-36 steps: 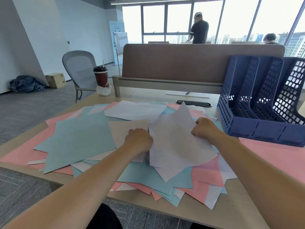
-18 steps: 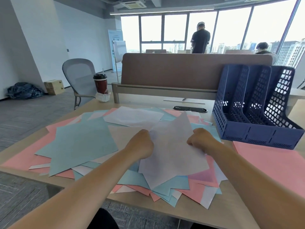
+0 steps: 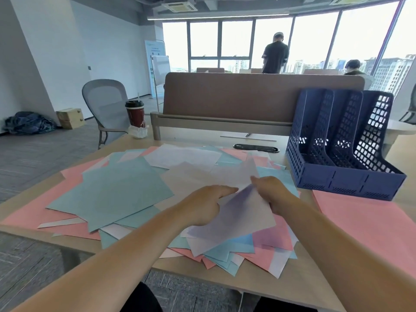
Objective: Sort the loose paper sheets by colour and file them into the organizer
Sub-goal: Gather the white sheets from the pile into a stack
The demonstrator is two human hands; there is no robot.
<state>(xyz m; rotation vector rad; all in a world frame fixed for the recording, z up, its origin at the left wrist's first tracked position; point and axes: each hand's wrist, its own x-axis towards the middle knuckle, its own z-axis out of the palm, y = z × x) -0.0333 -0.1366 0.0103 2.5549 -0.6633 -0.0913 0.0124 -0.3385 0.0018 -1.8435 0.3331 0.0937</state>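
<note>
Desk (image 3: 292, 287) wood shows bare along the near edge, where I see both forearms reach in. Left hand (image 3: 202, 206) lies with fingers straight and together against the white sheet (image 3: 236, 219). Right hand (image 3: 274, 194) pinches that sheet's right edge above the mixed pile (image 3: 126, 192). Beyond, the blue organizer (image 3: 346, 179) stands just beside the pile, behind a pink stack (image 3: 371, 226).

organizer (image 3: 342, 176) slots open above, partition (image 3: 247, 95) behind

Pale wood counter (image 3: 254, 281) — covered across middle with overlapping pink, blue, white paper sheets (image 3: 126, 190). Right side: navy organizer (image 3: 344, 183), pink stack (image 3: 360, 221) just before it. Far left corner — lidded red cup (image 3: 136, 114).
</note>
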